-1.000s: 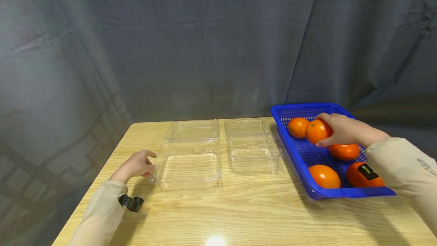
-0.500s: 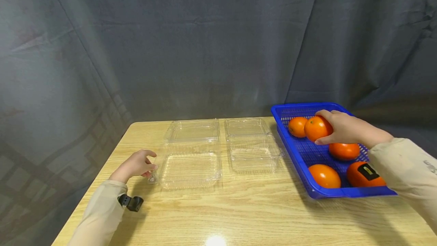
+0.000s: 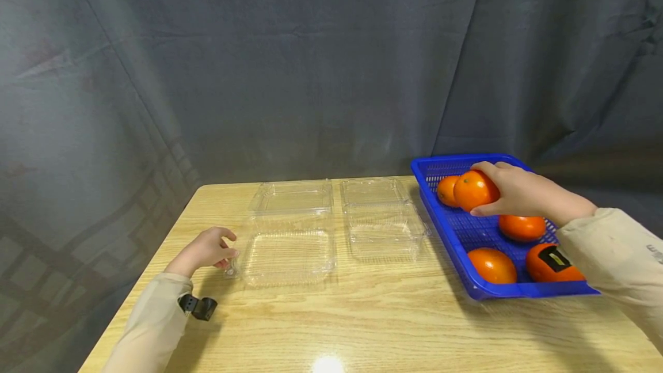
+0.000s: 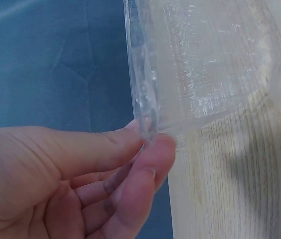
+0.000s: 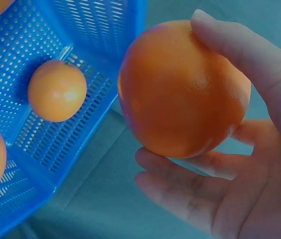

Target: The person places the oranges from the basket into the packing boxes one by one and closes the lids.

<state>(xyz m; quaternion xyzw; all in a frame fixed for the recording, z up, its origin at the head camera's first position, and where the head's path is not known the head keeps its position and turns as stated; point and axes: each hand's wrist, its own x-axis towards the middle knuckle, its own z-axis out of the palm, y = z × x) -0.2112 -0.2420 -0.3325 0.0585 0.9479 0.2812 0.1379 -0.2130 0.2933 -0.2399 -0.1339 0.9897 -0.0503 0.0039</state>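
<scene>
My right hand (image 3: 523,191) grips an orange (image 3: 475,190) over the blue basket (image 3: 450,240). In the right wrist view, the thumb lies on one side of the held orange (image 5: 183,89) and the fingers curl round the other. Several other oranges lie in the basket, one with a black label (image 3: 555,259). At the left, my left hand (image 3: 209,248) pinches the edge of a clear plastic clamshell box (image 3: 290,258), whose lid (image 3: 292,195) is folded back. The left wrist view shows the box's rim (image 4: 147,94) between thumb and forefinger (image 4: 155,154).
A second, smaller clear clamshell box (image 3: 383,235) stands between the larger one and the basket, its lid raised at the back. All sit on a light wooden table (image 3: 331,327). A dark grey curtain (image 3: 311,73) hangs behind the table.
My right hand has shifted slightly left and up with the orange over the basket. The left hand keeps its pinch on the box and has hardly moved.
</scene>
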